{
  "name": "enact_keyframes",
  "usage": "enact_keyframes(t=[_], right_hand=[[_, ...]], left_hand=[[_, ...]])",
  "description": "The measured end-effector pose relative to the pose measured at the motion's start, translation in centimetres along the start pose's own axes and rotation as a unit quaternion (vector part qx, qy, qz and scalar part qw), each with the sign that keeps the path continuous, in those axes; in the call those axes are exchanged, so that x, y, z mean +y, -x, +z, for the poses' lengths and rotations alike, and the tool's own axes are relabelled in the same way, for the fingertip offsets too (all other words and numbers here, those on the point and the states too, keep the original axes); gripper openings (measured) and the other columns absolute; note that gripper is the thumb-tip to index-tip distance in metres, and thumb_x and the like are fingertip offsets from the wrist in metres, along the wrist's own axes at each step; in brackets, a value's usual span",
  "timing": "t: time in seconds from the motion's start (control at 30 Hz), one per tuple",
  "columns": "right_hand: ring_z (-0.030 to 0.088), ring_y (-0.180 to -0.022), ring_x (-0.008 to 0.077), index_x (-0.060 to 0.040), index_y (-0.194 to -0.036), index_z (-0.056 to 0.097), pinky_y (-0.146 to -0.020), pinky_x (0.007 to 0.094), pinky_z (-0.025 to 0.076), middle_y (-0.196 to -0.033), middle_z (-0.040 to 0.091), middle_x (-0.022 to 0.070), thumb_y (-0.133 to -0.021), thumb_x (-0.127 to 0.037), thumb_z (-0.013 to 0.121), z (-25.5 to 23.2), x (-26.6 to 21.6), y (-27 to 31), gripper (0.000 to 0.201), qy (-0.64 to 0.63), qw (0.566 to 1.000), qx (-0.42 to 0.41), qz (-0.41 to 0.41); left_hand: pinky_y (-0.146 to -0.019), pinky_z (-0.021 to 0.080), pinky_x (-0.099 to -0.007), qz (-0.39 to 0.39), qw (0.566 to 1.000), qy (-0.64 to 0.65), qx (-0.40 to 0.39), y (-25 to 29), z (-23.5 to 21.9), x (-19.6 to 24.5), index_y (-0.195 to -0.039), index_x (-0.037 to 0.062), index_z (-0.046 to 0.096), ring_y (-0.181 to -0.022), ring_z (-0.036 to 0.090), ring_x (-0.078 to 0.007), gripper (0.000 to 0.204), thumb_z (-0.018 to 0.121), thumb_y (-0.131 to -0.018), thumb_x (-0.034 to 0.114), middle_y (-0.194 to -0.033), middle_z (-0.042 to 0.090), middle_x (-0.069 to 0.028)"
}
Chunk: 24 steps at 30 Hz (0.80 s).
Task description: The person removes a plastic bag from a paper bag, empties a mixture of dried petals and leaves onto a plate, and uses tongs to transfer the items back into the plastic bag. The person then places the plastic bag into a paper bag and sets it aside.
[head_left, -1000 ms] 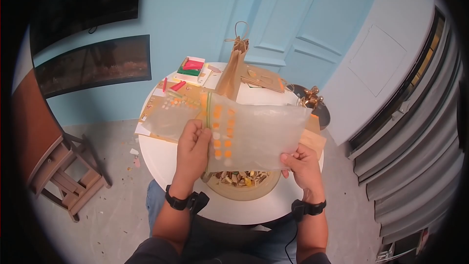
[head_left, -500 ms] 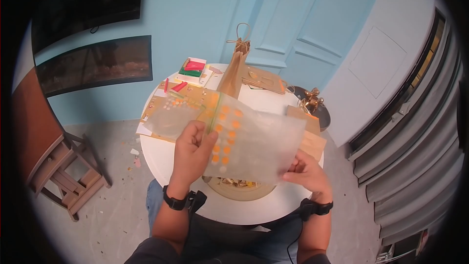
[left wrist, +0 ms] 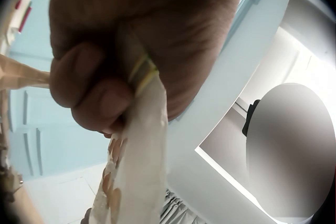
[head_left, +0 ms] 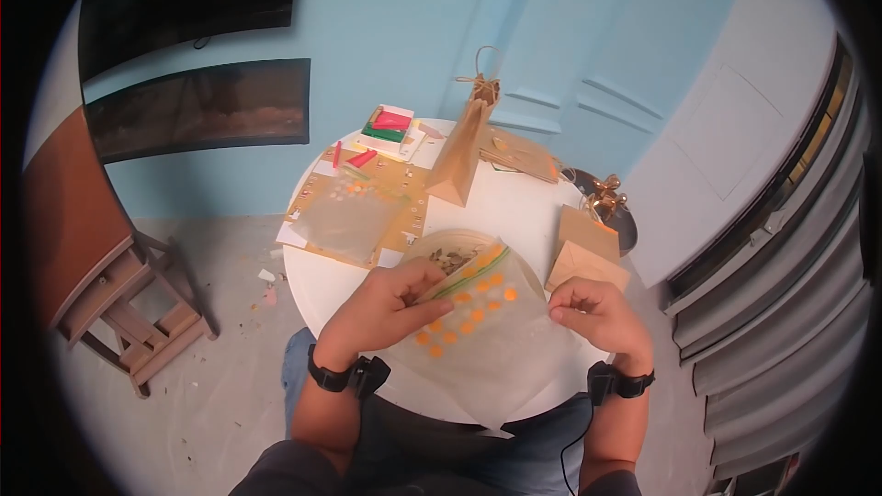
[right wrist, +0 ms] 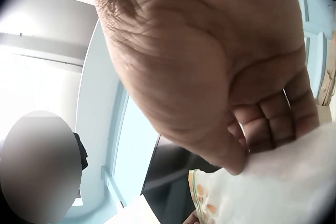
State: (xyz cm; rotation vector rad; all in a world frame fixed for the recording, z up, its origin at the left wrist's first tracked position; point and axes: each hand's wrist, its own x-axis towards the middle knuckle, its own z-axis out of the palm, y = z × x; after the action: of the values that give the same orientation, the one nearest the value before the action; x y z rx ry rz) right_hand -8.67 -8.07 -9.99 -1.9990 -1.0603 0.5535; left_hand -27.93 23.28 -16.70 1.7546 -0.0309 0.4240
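Between my hands is a translucent zip bag (head_left: pixel 514 363) with orange dots and a green-and-orange zip strip. My left hand (head_left: pixel 381 308) pinches it beside the zip strip; the left wrist view shows curled fingers gripping the bag (left wrist: pixel 144 166). At the bag's opposite side, the thumb and fingers of my right hand (head_left: pixel 602 317) pinch its edge, as the right wrist view also shows. The bag hangs tilted, its zip strip slanting up to the right and one corner pointing down toward my lap. Behind it, a bowl (head_left: pixel 464 235) of small brown pieces is partly covered from sight.
Another dotted zip bag (head_left: pixel 344 225) lies on a tan patterned board (head_left: pixel 413 220) at left. A tall paper bag (head_left: pixel 459 161) stands behind, with flat paper bags (head_left: pixel 519 156) beside it. Folded brown paper (head_left: pixel 588 262) lies right. A box (head_left: pixel 388 129) holds red and green items.
The bag has come down and nearer my body, turning so its zip strip slants. My left hand has moved lower, and my right hand slightly right; both keep hold.
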Motion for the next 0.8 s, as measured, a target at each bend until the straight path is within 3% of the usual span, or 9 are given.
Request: enact_keyframes(t=[0.1, 0.2, 0.27, 0.3, 0.33, 0.43, 0.57, 0.73, 0.8], right_hand=[[0.067, -0.087, 0.0069, -0.0019, -0.125, 0.074, -0.078, 0.0274, 0.054, -0.099, 0.077, -0.0006, -0.106, 0.001, 0.079, 0.9, -0.9, -1.1, 0.019, -0.066, 0.997, -0.033, -0.031], [0.066, -0.085, 0.0052, -0.0025, -0.122, 0.074, -0.076, 0.0263, 0.053, -0.096, 0.074, -0.0011, -0.106, 0.004, 0.077, 2.6, -3.3, -3.6, 0.017, -0.112, 0.991, 0.012, -0.074], [0.066, -0.083, 0.0054, -0.0021, -0.122, 0.074, -0.074, 0.0257, 0.053, -0.095, 0.074, -0.0012, -0.106, 0.003, 0.076, 3.2, -4.8, -6.4, 0.017, -0.129, 0.98, 0.07, -0.138], [0.067, -0.082, 0.0062, -0.0015, -0.123, 0.074, -0.074, 0.026, 0.053, -0.095, 0.074, -0.0005, -0.107, 0.001, 0.075, 3.4, -5.8, -8.1, 0.016, -0.154, 0.976, 0.082, -0.127], [0.067, -0.082, 0.0069, -0.0008, -0.124, 0.075, -0.074, 0.0262, 0.054, -0.094, 0.074, 0.0001, -0.108, 0.0, 0.075, 3.8, -7.1, -10.0, 0.016, -0.179, 0.972, 0.094, -0.116], [0.07, -0.081, 0.0102, 0.0023, -0.126, 0.076, -0.073, 0.0282, 0.056, -0.093, 0.074, 0.0026, -0.109, -0.004, 0.072, 5.3, -8.0, -16.7, 0.018, -0.238, 0.959, 0.102, -0.112], [0.069, -0.078, 0.0107, 0.0012, -0.125, 0.077, -0.073, 0.0284, 0.057, -0.094, 0.077, 0.0028, -0.109, -0.01, 0.076, 9.6, -7.1, -23.9, 0.019, -0.272, 0.957, 0.064, -0.073], [0.073, -0.083, 0.0161, 0.0024, -0.122, 0.08, -0.077, 0.0336, 0.06, -0.098, 0.081, 0.0085, -0.106, -0.011, 0.075, 14.5, -1.5, -29.2, 0.021, -0.08, 0.997, -0.013, -0.006], [0.075, -0.083, 0.0188, 0.0034, -0.118, 0.082, -0.076, 0.0359, 0.06, -0.099, 0.082, 0.0119, -0.103, -0.012, 0.075, 15.4, 0.9, -29.9, 0.023, 0.011, 0.997, -0.07, 0.012]], left_hand=[[-0.068, 0.047, -0.0238, 0.011, 0.999, 0.046, -0.009, 0.9, -1.6, -0.6, -0.124, 0.0015, 0.071, -0.081, 0.061, -0.0023, 0.027, 0.083, -0.11, 0.021, -0.092, 0.07, 0.0033], [-0.082, 0.056, -0.0293, 0.094, 0.962, 0.243, 0.08, 1.3, -4.0, -3.6, -0.13, -0.0014, 0.069, -0.098, 0.072, -0.0112, 0.05, 0.067, -0.118, 0.047, -0.111, 0.077, -0.006], [-0.092, 0.059, -0.0348, 0.102, 0.873, 0.424, 0.218, 0.9, -3.9, -0.5, -0.132, -0.0019, 0.067, -0.107, 0.074, -0.0188, 0.063, 0.053, -0.12, 0.059, -0.122, 0.078, -0.0124], [-0.096, 0.06, -0.0376, 0.109, 0.809, 0.504, 0.282, 0.8, -4.0, 0.7, -0.133, -0.0022, 0.066, -0.111, 0.075, -0.0226, 0.071, 0.046, -0.121, 0.064, -0.127, 0.078, -0.0156], [-0.096, 0.062, -0.0429, 0.166, 0.794, 0.538, 0.23, 1.0, -6.3, -3.6, -0.135, -0.0037, 0.064, -0.108, 0.078, -0.0294, 0.074, 0.034, -0.123, 0.062, -0.134, 0.076, -0.0227], [-0.096, 0.063, -0.0426, 0.117, 0.816, 0.458, 0.331, 1.4, -7.6, -4.2, -0.135, -0.004, 0.062, -0.111, 0.077, -0.0308, 0.068, 0.037, -0.123, 0.058, -0.134, 0.075, -0.0252], [-0.099, 0.061, -0.0424, 0.097, 0.789, 0.425, 0.432, 1.2, -8.0, -4.0, -0.13, -0.0033, 0.064, -0.108, 0.077, -0.0304, 0.06, 0.046, -0.122, 0.053, -0.132, 0.076, -0.0252], [-0.104, 0.058, -0.0413, 0.112, 0.757, 0.356, 0.536, 0.9, -8.4, -4.8, -0.131, -0.0021, 0.064, -0.117, 0.074, -0.0283, 0.048, 0.049, -0.122, 0.042, -0.14, 0.072, -0.0234], [-0.105, 0.057, -0.0408, 0.11, 0.763, 0.358, 0.527, 0.9, -8.4, -5.2, -0.132, -0.0017, 0.065, -0.12, 0.072, -0.0274, 0.046, 0.049, -0.122, 0.04, -0.14, 0.073, -0.0219]])
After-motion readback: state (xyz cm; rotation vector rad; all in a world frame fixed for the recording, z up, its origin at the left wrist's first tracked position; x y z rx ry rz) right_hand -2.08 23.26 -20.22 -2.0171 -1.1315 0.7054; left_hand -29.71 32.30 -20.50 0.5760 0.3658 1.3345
